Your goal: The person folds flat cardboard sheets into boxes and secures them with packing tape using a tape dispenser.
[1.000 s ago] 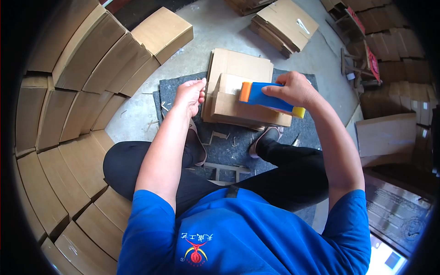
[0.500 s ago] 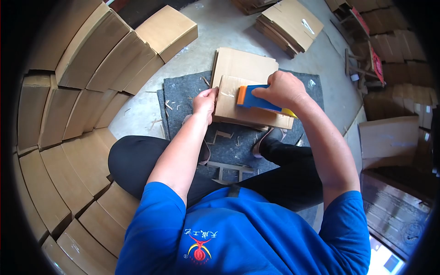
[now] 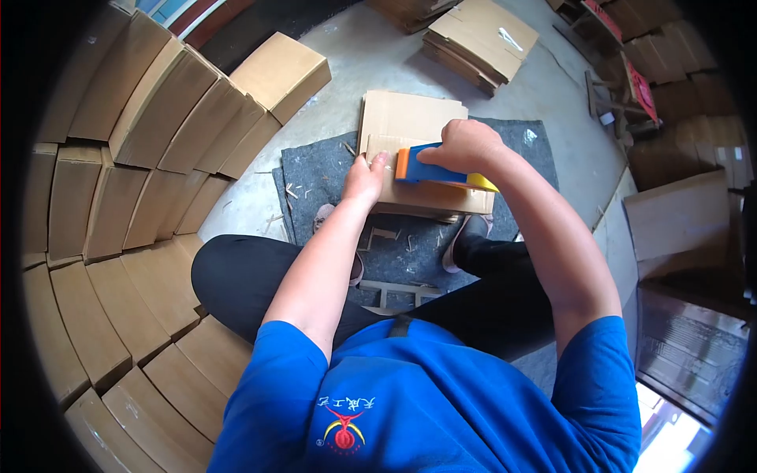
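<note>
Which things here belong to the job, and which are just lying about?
Job, apparently:
blue tape dispenser in the right hand
cardboard beneath it, left hand at its edge

Lying about, probably:
scraps on the dark mat
flat cardboard pile beyond

The floor carries a dark mat; the mat, stacked cardboard and scraps.

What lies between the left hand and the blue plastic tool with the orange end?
In the head view, only a narrow stretch of the brown cardboard box shows between the left hand and the blue plastic tool.
</note>
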